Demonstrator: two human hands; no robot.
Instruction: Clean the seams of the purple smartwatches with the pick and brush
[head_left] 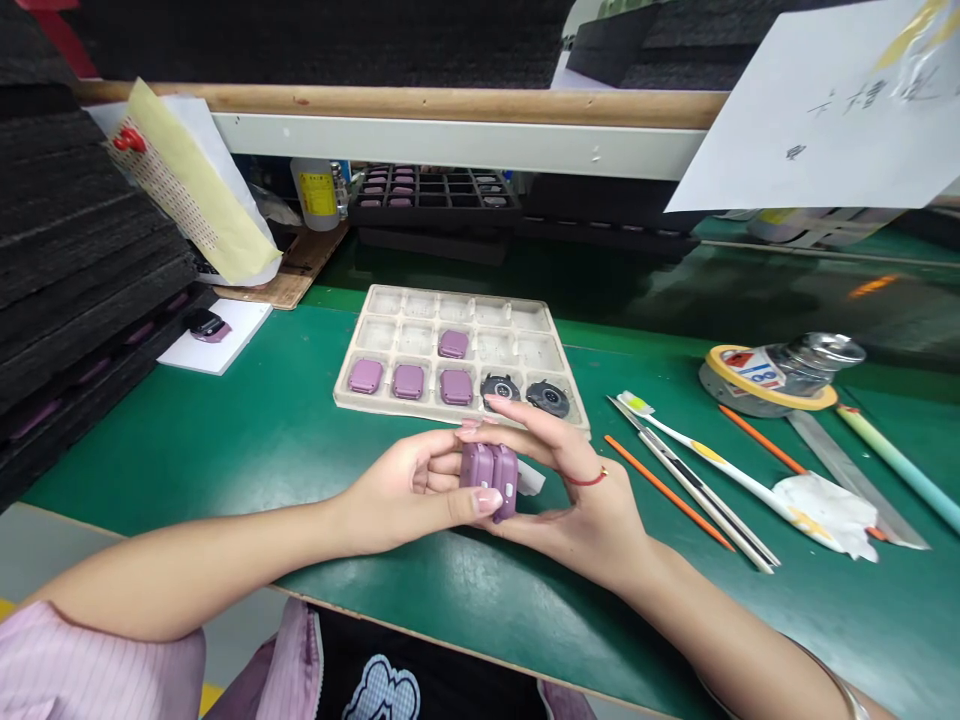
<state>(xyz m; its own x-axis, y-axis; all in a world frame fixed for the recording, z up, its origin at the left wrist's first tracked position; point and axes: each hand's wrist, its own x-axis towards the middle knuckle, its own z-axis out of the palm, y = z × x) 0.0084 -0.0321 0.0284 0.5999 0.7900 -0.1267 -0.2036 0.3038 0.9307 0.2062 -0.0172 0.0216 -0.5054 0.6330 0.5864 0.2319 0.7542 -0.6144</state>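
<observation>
Two purple watch cases (491, 468) stand pressed together side by side between my hands, just in front of the tray. My left hand (409, 490) is closed around them, its thumb across their lower part. Fingers of my right hand (581, 485) reach over the top and its thumb lies along the bottom, gripping the pair from the right. A small white scrap (531, 480) shows beside the cases under the right palm; whether it is held, I cannot tell. Behind is a beige compartment tray (564, 350) with several purple watch cases (409, 381) and two black round watch parts (547, 398).
To the right lie tweezers (701, 490), a toothbrush (716, 460), orange sticks (667, 490), a crumpled white cloth (825, 510) and a metal-topped container (780, 370). A black watch part (206, 325) rests on white paper at left. Black foam trays (75, 200) are stacked beyond.
</observation>
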